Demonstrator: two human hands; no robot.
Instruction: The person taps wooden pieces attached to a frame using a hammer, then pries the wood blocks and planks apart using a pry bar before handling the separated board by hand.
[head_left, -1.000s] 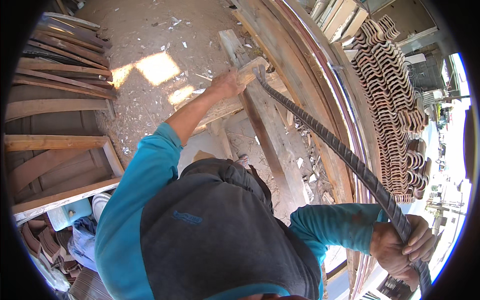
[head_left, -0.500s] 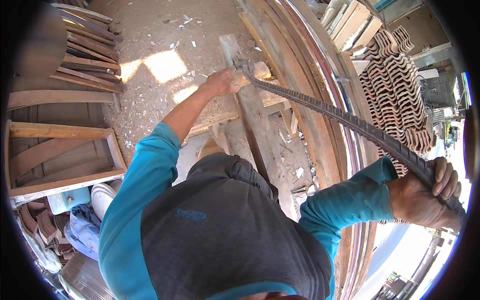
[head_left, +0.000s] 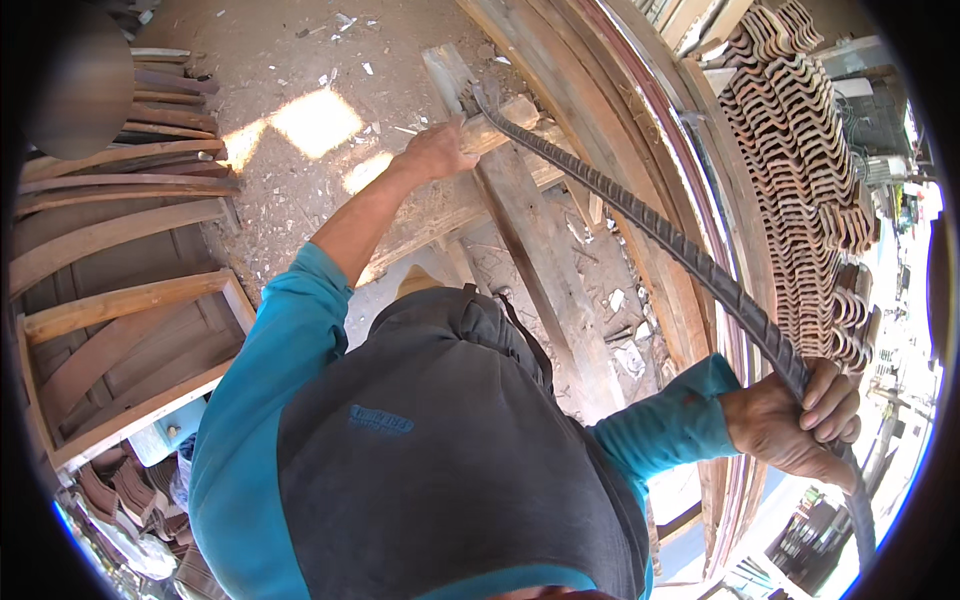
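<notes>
A long ribbed steel pry bar (head_left: 655, 232) with a bent, hooked tip runs from the far middle to the lower right. My right hand (head_left: 790, 420) is wrapped round its near end. At the far end, the hook rests at a short wooden block (head_left: 500, 125) on a weathered plank (head_left: 540, 265). My left hand (head_left: 437, 152) grips the block's left end, its fingertips partly hidden behind the wood. Below the block, a rough timber beam (head_left: 425, 240) crosses under the plank.
Long boards (head_left: 600, 120) lie along the right, beside stacked curved roof tiles (head_left: 790, 190). To the left stand a wooden frame (head_left: 130, 300) and several stacked timber strips (head_left: 170, 125). Pale chips litter the dirt floor (head_left: 270, 60). A light-blue container (head_left: 165, 432) sits below the frame.
My right hand has moved left and toward me with the bar's near end, so the bar slopes more steeply. My left hand stays on the block. The whole view has shifted slightly.
</notes>
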